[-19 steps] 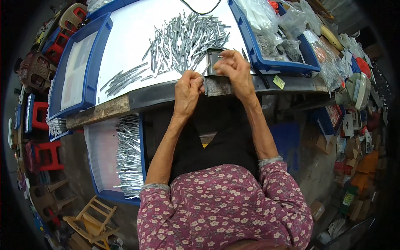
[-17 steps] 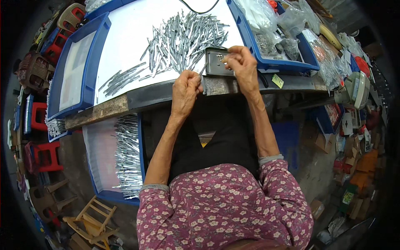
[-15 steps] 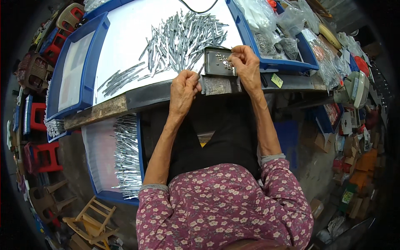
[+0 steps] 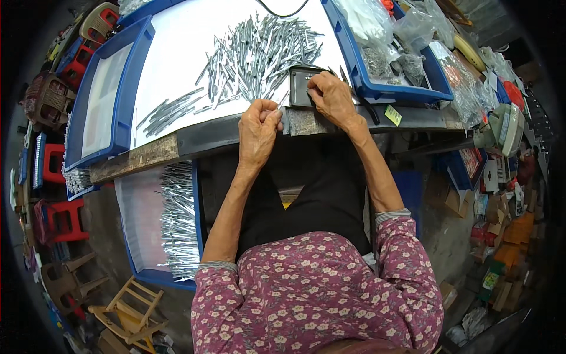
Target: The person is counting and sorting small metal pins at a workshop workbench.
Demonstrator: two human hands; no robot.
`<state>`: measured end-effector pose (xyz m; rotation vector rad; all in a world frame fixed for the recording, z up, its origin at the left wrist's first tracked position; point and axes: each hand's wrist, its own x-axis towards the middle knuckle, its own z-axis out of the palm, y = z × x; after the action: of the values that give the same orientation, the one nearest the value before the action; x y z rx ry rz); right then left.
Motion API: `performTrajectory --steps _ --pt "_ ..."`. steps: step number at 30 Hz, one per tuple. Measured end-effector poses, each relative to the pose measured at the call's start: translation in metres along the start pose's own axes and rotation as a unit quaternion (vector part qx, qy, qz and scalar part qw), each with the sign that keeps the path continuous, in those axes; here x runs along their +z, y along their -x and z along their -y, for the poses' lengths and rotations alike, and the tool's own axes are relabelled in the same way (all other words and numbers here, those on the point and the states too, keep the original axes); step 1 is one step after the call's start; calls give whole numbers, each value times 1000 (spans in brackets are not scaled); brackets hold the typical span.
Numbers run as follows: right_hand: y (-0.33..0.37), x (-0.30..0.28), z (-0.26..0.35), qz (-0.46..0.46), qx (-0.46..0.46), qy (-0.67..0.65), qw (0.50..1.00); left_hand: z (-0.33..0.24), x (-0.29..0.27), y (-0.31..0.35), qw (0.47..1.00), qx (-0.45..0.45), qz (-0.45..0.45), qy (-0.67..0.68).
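My left hand (image 4: 257,135) is closed at the table's front edge, thumb and fingers pinching a slim metal strip (image 4: 283,101) whose tip points up and right. Over the small dark rectangular tray (image 4: 299,88) is my right hand (image 4: 336,102), fingertips drawn together. Whatever they hold is too small or hidden to name, and the hand covers most of the tray's small shiny parts. Beyond my hands lies a big heap of thin grey metal strips (image 4: 253,56) on a white sheet (image 4: 177,53). A smaller bunch of strips (image 4: 171,113) rests to its left.
A blue tray (image 4: 125,88) stands at the left table edge. On the right, a blue bin (image 4: 407,91) holds plastic bags of small parts. Below the table, another blue tray (image 4: 154,275) contains many metal strips (image 4: 180,224). A yellow label (image 4: 392,115) lies near the right edge.
My right hand has moved left and turned, from the tray's right side to over its middle, covering the small parts. My left hand stays nearly in place, its strip showing more clearly.
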<state>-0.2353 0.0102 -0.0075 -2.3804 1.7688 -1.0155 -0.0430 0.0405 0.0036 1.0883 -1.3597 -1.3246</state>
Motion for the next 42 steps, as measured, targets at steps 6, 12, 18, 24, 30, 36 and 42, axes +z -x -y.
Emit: performTrajectory --steps 6,12,18,24,30,36,42 --pt "-10 8 -5 14 -48 20 999 4 1 -1 1000 23 -2 -4" --pt "-17 14 0 33 -86 101 991 8 0 -1 999 25 -10 18" --pt "-12 4 12 -11 13 8 1000 10 -5 -1 998 26 14 62" --pt "-3 0 36 -30 146 -283 947 4 -6 -1 994 3 4 107" --pt "6 -1 61 -4 172 -440 881 1 -6 0 987 -20 -6 162" --pt "14 9 64 1 165 -456 874 4 -5 1 984 -15 5 176" --pt "16 8 71 -18 168 -473 865 4 -5 2 983 -21 5 183"
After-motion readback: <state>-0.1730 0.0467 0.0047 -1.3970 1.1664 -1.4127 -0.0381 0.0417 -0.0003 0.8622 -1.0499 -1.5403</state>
